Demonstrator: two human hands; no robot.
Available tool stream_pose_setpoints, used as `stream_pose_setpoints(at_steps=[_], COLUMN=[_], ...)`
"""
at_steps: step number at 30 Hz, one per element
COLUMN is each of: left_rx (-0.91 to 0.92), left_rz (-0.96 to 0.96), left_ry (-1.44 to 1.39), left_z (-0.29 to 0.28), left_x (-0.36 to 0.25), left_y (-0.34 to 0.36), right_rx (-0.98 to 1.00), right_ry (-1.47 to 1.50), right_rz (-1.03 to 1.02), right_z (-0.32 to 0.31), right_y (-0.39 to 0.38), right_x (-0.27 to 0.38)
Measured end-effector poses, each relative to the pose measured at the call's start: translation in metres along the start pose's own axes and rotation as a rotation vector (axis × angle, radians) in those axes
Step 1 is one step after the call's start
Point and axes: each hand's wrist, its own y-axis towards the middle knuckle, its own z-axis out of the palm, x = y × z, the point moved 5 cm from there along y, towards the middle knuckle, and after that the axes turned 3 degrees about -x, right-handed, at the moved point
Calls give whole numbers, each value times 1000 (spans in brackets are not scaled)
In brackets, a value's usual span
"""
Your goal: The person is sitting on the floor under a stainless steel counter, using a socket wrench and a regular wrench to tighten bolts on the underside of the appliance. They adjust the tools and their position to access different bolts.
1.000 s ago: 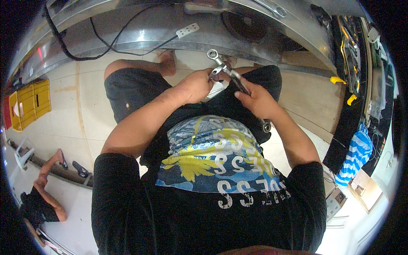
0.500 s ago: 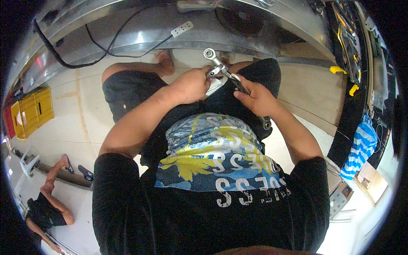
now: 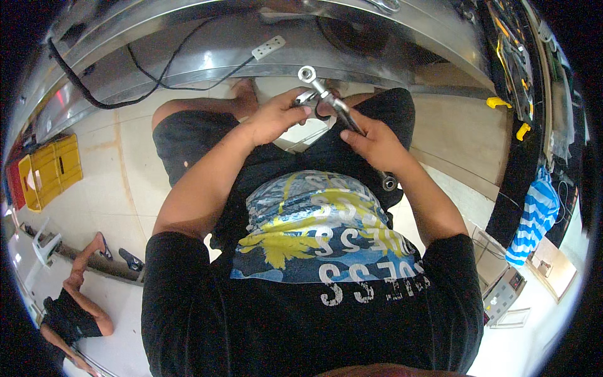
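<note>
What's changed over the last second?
Left hand rolled over and shifted slightly left, its metal piece moving left relative to the rod. No clear new hold or release. Right hand still holds the rod; power strip unmoved.

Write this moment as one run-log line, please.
left hand: holds silver wrench-like tool | right hand: grips eye-ended rod | yellow crate: at left

We see large white block lettering (image 3: pixel 348 237) on the front of the person's dark shirt (image 3: pixel 326 327); it stands upside down to us, in at least 3 rows, the nearest cracked-looking. At left, the yellow crate (image 3: pixel 50 173) bears a pale patch (image 3: pixel 30 179), too small for us to read.
</note>
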Motion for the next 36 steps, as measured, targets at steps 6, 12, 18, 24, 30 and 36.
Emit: stream_pose_setpoints(at_steps=[6, 12, 18, 24, 30, 36], left_rx=[40, -75, -54, -87, 182, -224], left_rz=[4, 206, 166, 287, 105, 18], left_ry=[-16, 381, 598, 382, -399, 197], left_z=[1, 4, 5, 11, 6, 4], left_x=[-11, -23, -39, -48, -25, -25], left_y=[1, -6, -16, -14, -9, -7], right_rx=[-65, -20, 86, -30, 2, -19], right_ry=[34, -134, -221, -49, 81, 118], right_rz=[-14, -156, -25, -10, 26, 77], right_z=[-5, 9, 3, -3, -3, 2], right_y=[1, -2, -9, -12, -6, -1], right_x=[2, 10, 26, 20, 6, 2])
